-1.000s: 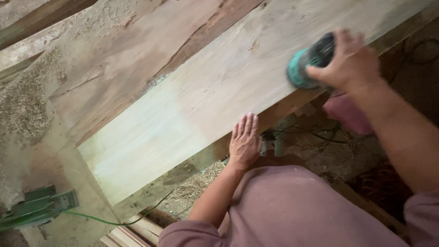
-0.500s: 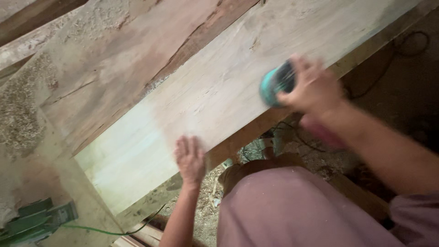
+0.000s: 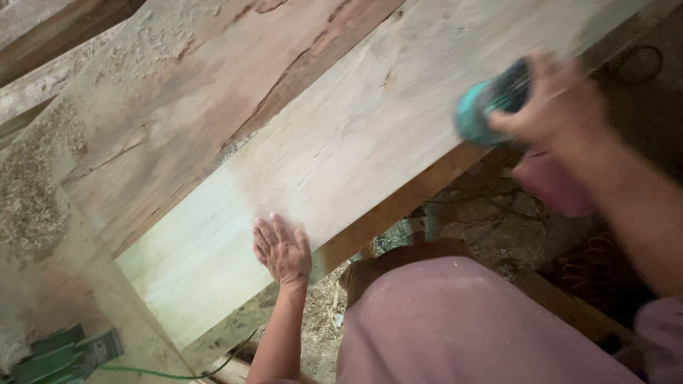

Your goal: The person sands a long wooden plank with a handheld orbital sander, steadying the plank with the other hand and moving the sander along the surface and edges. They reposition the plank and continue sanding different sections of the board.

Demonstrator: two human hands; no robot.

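Left hand (image 3: 283,250) flat, open on plank (image 3: 341,163) at 6 o'clock; right hand (image 3: 551,107) clamped around sander (image 3: 491,103) at 2 o'clock; probable gouging if tilted, through uneven pressure.

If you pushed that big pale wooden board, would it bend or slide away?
The pale board looks thick and wide, so it is probably stiff and heavy, not bendy. The left hand lies flat on it, and the right hand runs a teal sander there, so it likely stays put. Its smooth sanded face may feel slippery.
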